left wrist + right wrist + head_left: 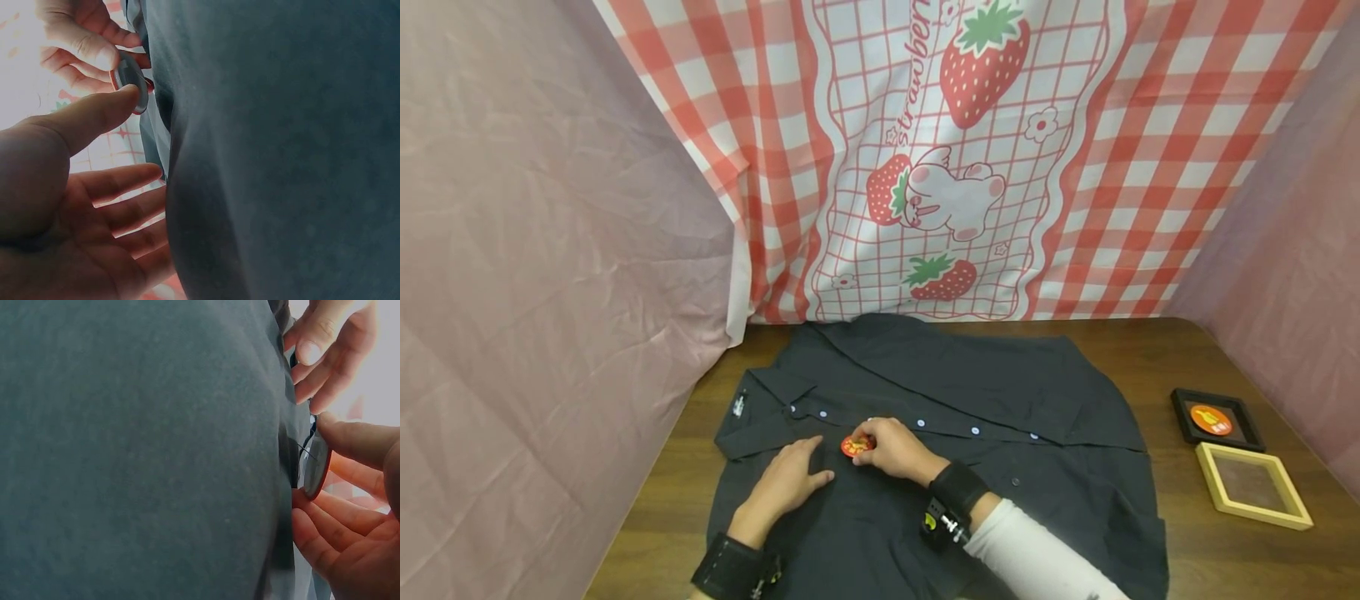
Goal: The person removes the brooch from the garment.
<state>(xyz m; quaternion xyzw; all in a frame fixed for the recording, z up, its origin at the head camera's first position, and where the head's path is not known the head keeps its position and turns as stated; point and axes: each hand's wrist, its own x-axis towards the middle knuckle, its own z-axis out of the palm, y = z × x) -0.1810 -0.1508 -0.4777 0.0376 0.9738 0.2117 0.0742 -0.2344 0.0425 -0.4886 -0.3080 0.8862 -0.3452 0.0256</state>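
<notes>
Pinching red badge (853, 447), right hand (897, 451), left hand (785, 477) spread

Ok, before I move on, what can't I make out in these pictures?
Print on the red badge: too small in the head view, partly covered by the right hand.
Tip of the thin pin: too fine and dark in the right wrist view to tell whether it pierces the shirt.
White mark by the collar: too small to read in the head view.
Shirt's near side: cut off by the head view's bottom edge.
</notes>
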